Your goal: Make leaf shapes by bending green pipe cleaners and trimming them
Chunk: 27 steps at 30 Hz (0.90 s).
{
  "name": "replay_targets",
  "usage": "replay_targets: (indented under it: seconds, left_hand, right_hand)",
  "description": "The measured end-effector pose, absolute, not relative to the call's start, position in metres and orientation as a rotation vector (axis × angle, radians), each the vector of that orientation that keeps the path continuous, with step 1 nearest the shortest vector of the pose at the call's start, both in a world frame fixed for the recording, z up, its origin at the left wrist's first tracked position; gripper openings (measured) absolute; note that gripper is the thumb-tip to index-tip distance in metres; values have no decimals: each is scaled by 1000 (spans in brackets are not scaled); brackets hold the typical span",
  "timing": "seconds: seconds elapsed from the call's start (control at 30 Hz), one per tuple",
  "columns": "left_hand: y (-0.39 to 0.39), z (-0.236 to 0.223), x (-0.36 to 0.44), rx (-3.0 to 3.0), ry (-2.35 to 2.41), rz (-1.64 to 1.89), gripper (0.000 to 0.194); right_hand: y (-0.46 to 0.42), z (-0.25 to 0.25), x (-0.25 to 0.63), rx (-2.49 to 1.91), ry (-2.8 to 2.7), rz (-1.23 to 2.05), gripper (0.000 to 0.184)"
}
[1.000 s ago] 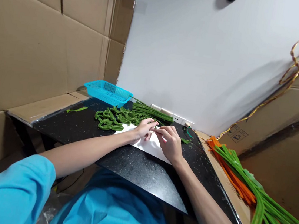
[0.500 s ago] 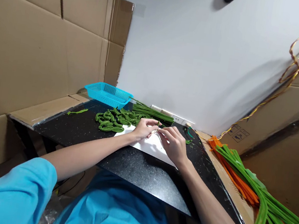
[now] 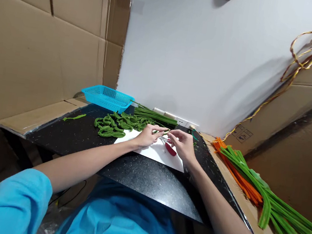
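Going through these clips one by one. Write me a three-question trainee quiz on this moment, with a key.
1. Multiple choice: what colour is the handle showing at the right hand? A) blue B) red C) yellow
2. True or false: from the person's viewpoint, the blue basket stands farther away than the white sheet.
3. Fill in: the orange strips at the right lie on brown ____.
Key: 1. B; 2. true; 3. cardboard

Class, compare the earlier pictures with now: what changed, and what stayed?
The right hand has shifted slightly rightward, and a red-handled tool shows more plainly beside it, over the white sheet; any new grip or release is unclear. The looped green pile and blue basket stayed put.
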<state>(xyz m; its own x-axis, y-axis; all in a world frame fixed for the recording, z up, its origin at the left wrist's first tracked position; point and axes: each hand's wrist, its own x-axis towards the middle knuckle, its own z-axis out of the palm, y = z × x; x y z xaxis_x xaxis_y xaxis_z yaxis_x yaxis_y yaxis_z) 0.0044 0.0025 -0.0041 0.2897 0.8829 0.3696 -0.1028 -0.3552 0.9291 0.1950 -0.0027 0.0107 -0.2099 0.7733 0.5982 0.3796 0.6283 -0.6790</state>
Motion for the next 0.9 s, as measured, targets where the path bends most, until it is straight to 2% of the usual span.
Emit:
replay_targets:
  seconds: [0.3, 0.6, 0.9]
  left_hand:
    - [-7, 1, 2, 1673, 697, 1229, 31]
    - [0, -4, 0, 1671, 772, 1191, 17]
    - [3, -3, -2, 1550, 846, 1148, 23]
  right_hand:
    - [0, 8, 195, -905, -1740, 675, 50]
    - [-11, 15, 190, -898, -1786, 521, 43]
    - [-8, 13, 193, -885, -1819, 481, 38]
